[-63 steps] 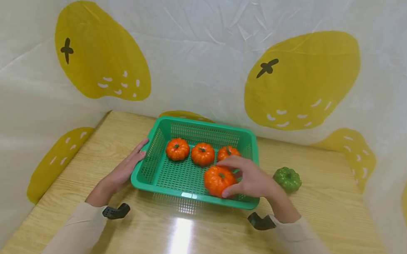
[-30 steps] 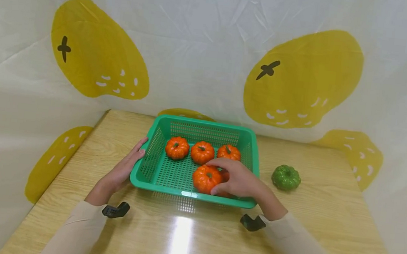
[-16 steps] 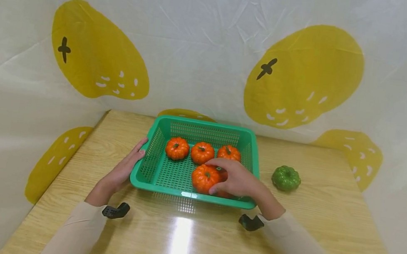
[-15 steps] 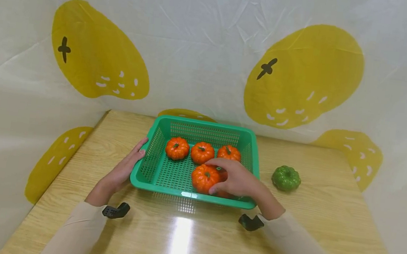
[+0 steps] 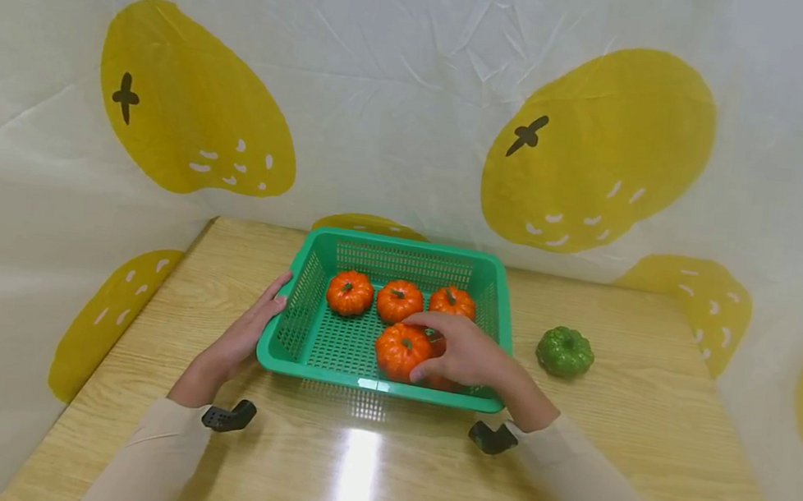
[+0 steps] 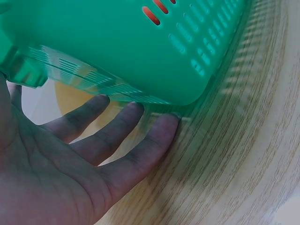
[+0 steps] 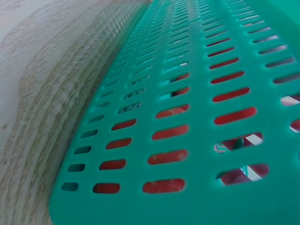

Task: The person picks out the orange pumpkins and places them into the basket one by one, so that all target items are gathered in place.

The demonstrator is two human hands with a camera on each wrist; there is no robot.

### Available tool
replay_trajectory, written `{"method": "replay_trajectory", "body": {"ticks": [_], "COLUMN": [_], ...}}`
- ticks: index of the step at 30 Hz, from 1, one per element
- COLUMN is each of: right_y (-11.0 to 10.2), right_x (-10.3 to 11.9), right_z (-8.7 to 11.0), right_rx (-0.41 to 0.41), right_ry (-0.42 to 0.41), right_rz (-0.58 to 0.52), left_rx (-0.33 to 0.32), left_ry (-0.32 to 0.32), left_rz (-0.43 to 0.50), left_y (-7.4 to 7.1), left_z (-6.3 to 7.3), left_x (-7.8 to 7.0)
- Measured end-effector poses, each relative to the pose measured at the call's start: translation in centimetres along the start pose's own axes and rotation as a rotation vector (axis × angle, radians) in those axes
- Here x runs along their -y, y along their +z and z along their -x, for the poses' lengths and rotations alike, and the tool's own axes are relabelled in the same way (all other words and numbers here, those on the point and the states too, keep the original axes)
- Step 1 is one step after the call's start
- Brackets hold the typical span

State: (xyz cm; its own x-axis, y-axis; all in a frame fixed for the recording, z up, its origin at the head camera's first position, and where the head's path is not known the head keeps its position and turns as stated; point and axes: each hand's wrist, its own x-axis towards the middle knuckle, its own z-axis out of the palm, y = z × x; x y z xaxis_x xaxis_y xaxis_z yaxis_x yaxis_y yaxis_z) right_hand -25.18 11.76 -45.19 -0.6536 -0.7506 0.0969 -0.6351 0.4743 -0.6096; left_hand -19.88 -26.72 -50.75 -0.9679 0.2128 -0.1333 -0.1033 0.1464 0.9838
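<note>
In the head view a green plastic basket (image 5: 385,391) holds several small orange pumpkins. Three of them line its far side: a left pumpkin (image 5: 349,292), a middle pumpkin (image 5: 399,301) and a right pumpkin (image 5: 452,300). My right hand (image 5: 463,350) pinches another orange pumpkin (image 5: 401,352) low at the near side of the basket, thumb in front and fingers behind. Orange shows beneath that palm too, mostly hidden. My left hand (image 5: 243,336) touches the basket's left end; its fingers (image 6: 136,150) reach fairly straight along the outer wall in the left wrist view.
A green pumpkin (image 5: 565,352) sits on the wooden table (image 5: 632,442), to the right of the basket. A white curtain (image 5: 402,118) with large yellow fruit prints hangs behind and at the sides. In the right wrist view the slotted basket wall (image 7: 197,140) blocks most of the inside.
My right hand has moved left inside the basket with the orange pumpkin, uncovering more of the far right one. Over the last half second it has shifted only slightly. My left hand stays at the basket.
</note>
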Motion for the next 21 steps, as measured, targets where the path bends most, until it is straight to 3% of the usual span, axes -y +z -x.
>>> {"method": "replay_trajectory", "body": {"ticks": [21], "right_y": [0.64], "right_x": [-0.14], "right_z": [-0.64], "right_rx": [0.028], "right_ry": [0.03], "right_rz": [0.047], "left_rx": [-0.028], "left_ry": [-0.008], "left_rz": [-0.024], "left_y": [0.22], "left_z": [0.12], "left_x": [-0.27]}}
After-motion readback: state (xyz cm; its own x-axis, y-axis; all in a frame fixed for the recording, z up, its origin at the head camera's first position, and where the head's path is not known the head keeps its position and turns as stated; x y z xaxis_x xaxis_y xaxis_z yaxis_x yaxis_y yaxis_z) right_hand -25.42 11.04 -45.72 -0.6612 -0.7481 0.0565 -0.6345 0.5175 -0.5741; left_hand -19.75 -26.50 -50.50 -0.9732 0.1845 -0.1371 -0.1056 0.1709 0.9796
